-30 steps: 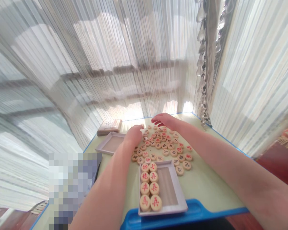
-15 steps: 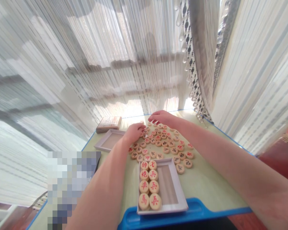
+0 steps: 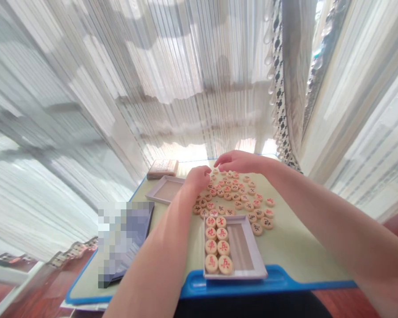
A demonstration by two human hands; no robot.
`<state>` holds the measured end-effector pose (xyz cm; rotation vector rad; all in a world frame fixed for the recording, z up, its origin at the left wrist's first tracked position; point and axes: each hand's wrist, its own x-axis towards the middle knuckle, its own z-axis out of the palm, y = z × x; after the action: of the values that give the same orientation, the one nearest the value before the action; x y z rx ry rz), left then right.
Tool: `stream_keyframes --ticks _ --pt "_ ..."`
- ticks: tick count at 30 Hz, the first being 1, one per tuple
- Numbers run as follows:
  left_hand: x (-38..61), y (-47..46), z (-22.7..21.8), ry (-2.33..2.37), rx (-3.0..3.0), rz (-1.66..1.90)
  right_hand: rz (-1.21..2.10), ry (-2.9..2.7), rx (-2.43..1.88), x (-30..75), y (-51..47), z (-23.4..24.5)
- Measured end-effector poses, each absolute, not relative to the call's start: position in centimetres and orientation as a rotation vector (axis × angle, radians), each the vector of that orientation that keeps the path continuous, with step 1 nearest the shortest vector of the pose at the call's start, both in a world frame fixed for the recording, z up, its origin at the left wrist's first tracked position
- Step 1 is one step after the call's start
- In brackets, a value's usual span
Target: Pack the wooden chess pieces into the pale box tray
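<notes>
Several round wooden chess pieces with red and black characters lie scattered on a pale green table. My left hand rests on the pile's far left edge with fingers curled down; what they hold is hidden. My right hand hovers over the far side of the pile, fingers bent toward the pieces. A grey box tray near me holds two columns of red-marked pieces in its left half.
A second, shallow grey tray lies at the far left, with a small closed box behind it. A dark blurred object sits at the table's left. Sheer striped curtains surround the table; a blue rim edges its near side.
My left hand has curled its fingers over pieces at the pile's far left. My right hand has drawn slightly toward the left one. The camera has shifted, moving the scene rightward.
</notes>
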<state>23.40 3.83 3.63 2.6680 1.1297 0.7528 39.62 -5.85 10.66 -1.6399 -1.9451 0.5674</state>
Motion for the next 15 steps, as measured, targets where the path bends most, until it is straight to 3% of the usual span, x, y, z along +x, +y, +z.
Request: stream_keyframes --ticks 5,12,15 --pt "23.7 2.3 4.0 1.195 2.824 0.733 0.397 -2.115 -1.559 37.3 -11.8 11.2" --pt "24.1 1.3 4.0 1.226 2.751 0.858 -0.148 -1.782 -1.609 40.0 -12.4 4.2" --pt "24.2 1.2 4.0 1.27 2.66 0.883 -0.04 -1.846 -1.62 41.8 -11.5 2.4"
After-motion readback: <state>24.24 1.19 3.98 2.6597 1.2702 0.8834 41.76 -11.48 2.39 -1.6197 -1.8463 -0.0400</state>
